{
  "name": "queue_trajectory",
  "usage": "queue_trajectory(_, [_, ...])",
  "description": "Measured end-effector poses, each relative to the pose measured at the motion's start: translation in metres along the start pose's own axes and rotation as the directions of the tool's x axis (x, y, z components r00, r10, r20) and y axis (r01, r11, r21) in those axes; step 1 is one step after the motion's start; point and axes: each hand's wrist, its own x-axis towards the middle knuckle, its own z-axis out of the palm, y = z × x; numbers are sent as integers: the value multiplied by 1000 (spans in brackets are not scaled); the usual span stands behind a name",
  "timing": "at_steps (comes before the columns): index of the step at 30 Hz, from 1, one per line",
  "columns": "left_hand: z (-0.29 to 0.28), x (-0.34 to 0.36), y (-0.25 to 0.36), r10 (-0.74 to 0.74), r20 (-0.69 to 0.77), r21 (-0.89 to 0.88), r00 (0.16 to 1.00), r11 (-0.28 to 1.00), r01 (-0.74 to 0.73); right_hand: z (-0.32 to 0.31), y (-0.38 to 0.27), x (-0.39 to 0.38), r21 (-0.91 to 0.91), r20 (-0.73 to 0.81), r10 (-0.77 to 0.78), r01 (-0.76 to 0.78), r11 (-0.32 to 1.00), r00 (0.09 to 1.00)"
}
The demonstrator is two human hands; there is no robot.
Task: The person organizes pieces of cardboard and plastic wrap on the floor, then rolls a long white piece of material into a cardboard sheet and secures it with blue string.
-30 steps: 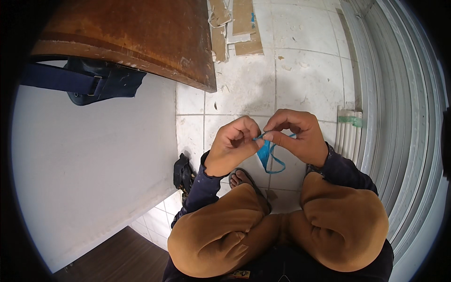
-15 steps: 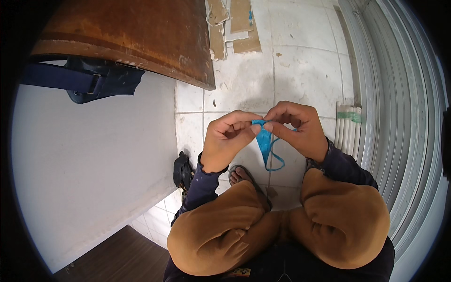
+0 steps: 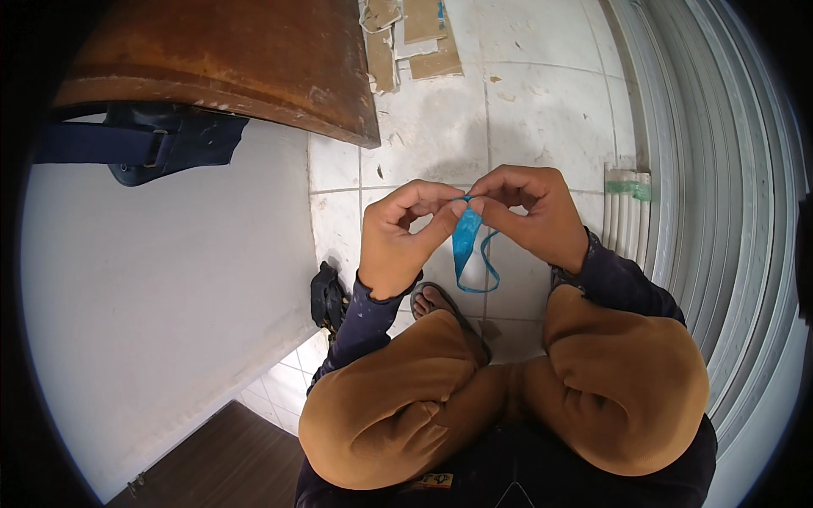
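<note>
My left hand [image 3: 407, 233] and my right hand [image 3: 525, 218] meet fingertip to fingertip above my knees, both pinching the top of a thin blue plastic strip [image 3: 466, 237]. A crumpled, wider part of it hangs below my thumbs, and a narrow loop droops to the right and down over the tiled floor. Where exactly the fingertips grip is partly hidden behind my thumbs. My foot in a sandal [image 3: 430, 300] shows below my left hand.
A wooden panel [image 3: 220, 51] juts at upper left, a dark strapped bag [image 3: 190, 149] under it. White wall [image 3: 161, 296] fills the left. Cardboard scraps [image 3: 432, 59] lie on tiles [image 3: 542, 110]. A dark bundle [image 3: 328, 296], bundled pale strips [image 3: 625, 224] and metal track rails [image 3: 720, 212] flank me.
Both hands have moved upward in the view, staying pinched on the blue strip. Their fingertips are drawn together at its top, and the dangling loop has changed shape.
</note>
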Motion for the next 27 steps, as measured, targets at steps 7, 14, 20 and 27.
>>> queue_trajectory(7, [-3, 2, 2, 256, 82, 240, 963, 933, -269, 3, -12, 1, -314, -26, -346, 321, 893, 938])
queue_trajectory(14, [1, 2, 1, 241, 54, 79, 969, 966, -245, 4, -13, 2, -336, -16, -426, 396, 854, 905])
queue_trajectory(20, [6, 2, 0, 209, 38, 49, 977, 976, -211, 1, -11, 0, -366, -27, -440, 401, 840, 898])
queue_trajectory(27, [6, 2, -2, 246, 44, 76, 968, 966, -249, 3, -10, 2, -405, -24, -506, 454, 794, 862])
